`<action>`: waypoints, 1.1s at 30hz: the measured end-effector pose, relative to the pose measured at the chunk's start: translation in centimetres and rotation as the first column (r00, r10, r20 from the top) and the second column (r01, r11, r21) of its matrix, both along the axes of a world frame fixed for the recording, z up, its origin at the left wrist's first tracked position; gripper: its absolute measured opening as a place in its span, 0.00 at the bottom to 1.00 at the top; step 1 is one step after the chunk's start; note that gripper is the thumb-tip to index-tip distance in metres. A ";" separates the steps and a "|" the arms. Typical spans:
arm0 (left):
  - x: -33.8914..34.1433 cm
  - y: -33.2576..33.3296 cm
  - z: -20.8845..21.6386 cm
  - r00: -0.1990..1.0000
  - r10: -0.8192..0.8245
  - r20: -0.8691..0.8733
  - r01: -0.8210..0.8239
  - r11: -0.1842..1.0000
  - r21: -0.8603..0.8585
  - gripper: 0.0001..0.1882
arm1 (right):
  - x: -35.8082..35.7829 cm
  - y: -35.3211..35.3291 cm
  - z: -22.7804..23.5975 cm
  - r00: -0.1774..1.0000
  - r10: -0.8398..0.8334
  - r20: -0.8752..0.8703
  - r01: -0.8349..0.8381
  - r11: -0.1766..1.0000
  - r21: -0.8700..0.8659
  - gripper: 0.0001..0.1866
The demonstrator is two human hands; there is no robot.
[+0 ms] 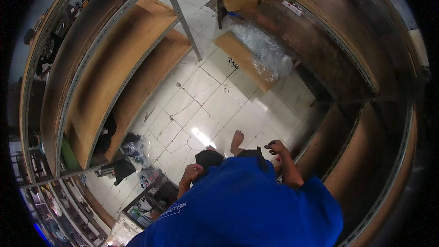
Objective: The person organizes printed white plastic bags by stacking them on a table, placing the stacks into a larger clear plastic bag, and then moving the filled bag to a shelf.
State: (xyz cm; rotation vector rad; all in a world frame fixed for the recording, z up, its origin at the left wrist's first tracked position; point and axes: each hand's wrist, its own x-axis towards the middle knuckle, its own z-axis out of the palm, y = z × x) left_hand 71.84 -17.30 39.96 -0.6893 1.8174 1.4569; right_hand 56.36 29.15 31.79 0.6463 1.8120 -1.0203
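The narrow dark strip (pixel 260 153) is located in front of the blue shirt (pixel 247 201), just to the left of the right hand (pixel 275 147). Its long axis runs away from the torso, with the far end inclined slightly to the person's left. The near end meets the dark clothing, and the boundary between them is unclear. Contact between the strip and the right hand cannot be confirmed.

Right hand: fingers bent and slightly parted, directed left toward the strip; whether they pinch anything cannot be told. Left hand (pixel 194 170): fingers curled inward, positioned beside the dark-clothed knee (pixel 209 158); its contents cannot be determined.

Ahead, a flat cardboard piece (pixel 242 59) lies on the tiled floor (pixel 224 105). Its long axis runs diagonally, from far left to near right. Clear plastic wrap (pixel 265 48) overlaps its right edge. Shelving with brown boards (pixel 119 41) stands to the left; further shelf boards (pixel 356 132) extend along the right.
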 end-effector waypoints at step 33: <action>-54.1 -5.4 -33.2 0.937 -0.295 0.186 0.324 0.933 -0.157 0.27 | -68.0 -7.9 -43.3 0.392 0.248 -0.886 0.215 0.911 0.351 0.32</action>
